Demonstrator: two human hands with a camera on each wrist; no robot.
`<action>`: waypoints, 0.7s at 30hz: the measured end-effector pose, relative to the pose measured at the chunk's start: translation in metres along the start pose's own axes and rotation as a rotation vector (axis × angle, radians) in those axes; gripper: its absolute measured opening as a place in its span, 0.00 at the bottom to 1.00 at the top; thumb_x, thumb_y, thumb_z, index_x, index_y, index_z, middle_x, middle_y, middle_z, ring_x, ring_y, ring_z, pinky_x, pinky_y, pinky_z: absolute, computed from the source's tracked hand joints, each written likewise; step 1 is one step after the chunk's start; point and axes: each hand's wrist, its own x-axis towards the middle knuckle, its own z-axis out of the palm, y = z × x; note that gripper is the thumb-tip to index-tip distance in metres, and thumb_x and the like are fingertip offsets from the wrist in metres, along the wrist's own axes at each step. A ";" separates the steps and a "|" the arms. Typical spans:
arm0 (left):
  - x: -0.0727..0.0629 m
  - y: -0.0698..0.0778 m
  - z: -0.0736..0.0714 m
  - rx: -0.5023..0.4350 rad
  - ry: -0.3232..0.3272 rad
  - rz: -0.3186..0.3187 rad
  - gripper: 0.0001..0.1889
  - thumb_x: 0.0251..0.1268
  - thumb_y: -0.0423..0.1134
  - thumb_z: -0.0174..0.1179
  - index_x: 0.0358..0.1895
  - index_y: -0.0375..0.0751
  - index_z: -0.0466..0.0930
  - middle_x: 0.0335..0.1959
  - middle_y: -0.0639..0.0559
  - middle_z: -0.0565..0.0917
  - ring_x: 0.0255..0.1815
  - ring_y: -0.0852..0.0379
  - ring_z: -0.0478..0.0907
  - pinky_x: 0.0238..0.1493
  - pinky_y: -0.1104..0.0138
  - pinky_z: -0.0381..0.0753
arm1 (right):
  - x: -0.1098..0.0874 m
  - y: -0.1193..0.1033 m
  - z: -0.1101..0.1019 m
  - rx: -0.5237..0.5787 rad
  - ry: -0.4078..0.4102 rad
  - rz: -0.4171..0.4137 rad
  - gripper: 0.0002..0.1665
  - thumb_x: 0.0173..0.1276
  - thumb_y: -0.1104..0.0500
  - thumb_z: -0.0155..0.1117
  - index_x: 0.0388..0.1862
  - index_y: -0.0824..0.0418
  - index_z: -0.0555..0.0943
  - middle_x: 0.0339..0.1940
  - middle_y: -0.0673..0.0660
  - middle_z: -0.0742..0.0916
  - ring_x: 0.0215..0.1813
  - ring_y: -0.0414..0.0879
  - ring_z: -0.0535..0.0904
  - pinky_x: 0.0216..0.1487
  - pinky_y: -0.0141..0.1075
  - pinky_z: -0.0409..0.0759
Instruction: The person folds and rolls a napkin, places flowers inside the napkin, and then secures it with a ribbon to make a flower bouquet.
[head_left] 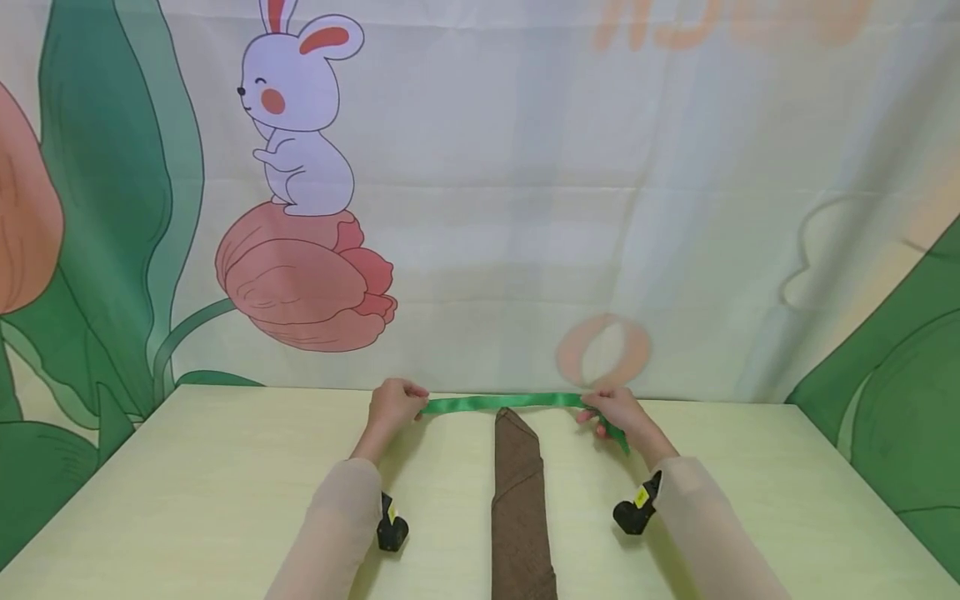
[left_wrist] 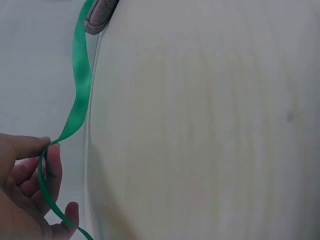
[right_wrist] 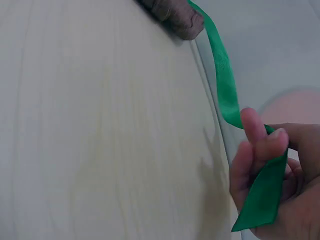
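Observation:
A green ribbon (head_left: 487, 404) stretches sideways between both hands at the table's far edge. My left hand (head_left: 393, 410) pinches it between thumb and fingertips; in the left wrist view the ribbon (left_wrist: 81, 75) runs on past the pinch and down across the palm. My right hand (head_left: 618, 414) pinches the other side, and a loose tail of ribbon (right_wrist: 265, 195) hangs below the fingers in the right wrist view. Between the hands lies a rolled brown cloth (head_left: 520, 500), its pointed far end right at the ribbon's middle. Its near end is cut off by the head view's lower edge.
The pale wood-grain table (head_left: 247, 483) spreads to both sides of the cloth. Right behind its far edge hangs a printed curtain (head_left: 480, 250) with a rabbit and tulips. A small black camera (head_left: 636, 507) sits at the right wrist, another (head_left: 392, 525) at the left.

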 end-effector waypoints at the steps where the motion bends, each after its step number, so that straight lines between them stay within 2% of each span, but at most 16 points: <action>1: 0.000 0.000 0.000 -0.005 0.019 0.002 0.06 0.57 0.32 0.59 0.35 0.35 0.83 0.26 0.47 0.83 0.22 0.58 0.77 0.27 0.70 0.69 | 0.000 -0.001 0.001 0.052 0.000 -0.017 0.14 0.68 0.57 0.53 0.34 0.69 0.73 0.23 0.53 0.85 0.11 0.36 0.66 0.18 0.29 0.68; 3: 0.000 0.000 -0.001 -0.003 0.057 0.011 0.06 0.57 0.33 0.60 0.35 0.35 0.83 0.25 0.47 0.83 0.21 0.58 0.77 0.26 0.69 0.68 | 0.002 -0.002 0.003 0.131 -0.009 -0.070 0.15 0.68 0.56 0.53 0.35 0.70 0.73 0.27 0.55 0.86 0.11 0.36 0.67 0.18 0.29 0.69; 5: 0.000 0.001 -0.002 -0.009 0.083 0.016 0.06 0.57 0.33 0.59 0.35 0.36 0.83 0.25 0.47 0.83 0.21 0.59 0.77 0.26 0.70 0.68 | 0.004 -0.004 0.007 0.189 -0.001 -0.080 0.16 0.68 0.57 0.53 0.39 0.73 0.74 0.31 0.56 0.86 0.11 0.37 0.69 0.18 0.28 0.70; 10: 0.001 0.002 -0.002 -0.034 0.119 0.026 0.06 0.58 0.34 0.59 0.36 0.36 0.83 0.28 0.47 0.83 0.23 0.59 0.78 0.26 0.70 0.69 | 0.009 -0.011 0.016 0.287 0.059 0.006 0.21 0.72 0.60 0.46 0.55 0.76 0.67 0.41 0.57 0.85 0.12 0.38 0.70 0.20 0.27 0.71; 14: 0.002 0.001 -0.002 -0.038 0.160 0.033 0.07 0.58 0.34 0.59 0.36 0.36 0.83 0.29 0.46 0.84 0.24 0.58 0.78 0.28 0.69 0.71 | 0.010 -0.018 0.021 0.332 0.135 0.035 0.20 0.73 0.59 0.45 0.56 0.74 0.66 0.45 0.59 0.84 0.13 0.38 0.71 0.20 0.28 0.72; 18: 0.001 0.001 -0.002 -0.027 0.183 0.030 0.07 0.58 0.34 0.58 0.36 0.36 0.83 0.28 0.46 0.84 0.23 0.57 0.78 0.29 0.66 0.71 | 0.012 -0.020 0.024 0.264 0.272 0.053 0.16 0.72 0.60 0.46 0.49 0.72 0.69 0.45 0.62 0.84 0.11 0.37 0.71 0.19 0.28 0.72; 21: 0.000 0.001 -0.002 -0.006 0.152 0.019 0.06 0.58 0.34 0.59 0.35 0.37 0.83 0.28 0.47 0.83 0.25 0.57 0.77 0.29 0.66 0.72 | 0.013 -0.016 0.024 0.102 0.301 0.067 0.14 0.70 0.61 0.47 0.47 0.71 0.71 0.43 0.64 0.84 0.11 0.37 0.70 0.18 0.28 0.73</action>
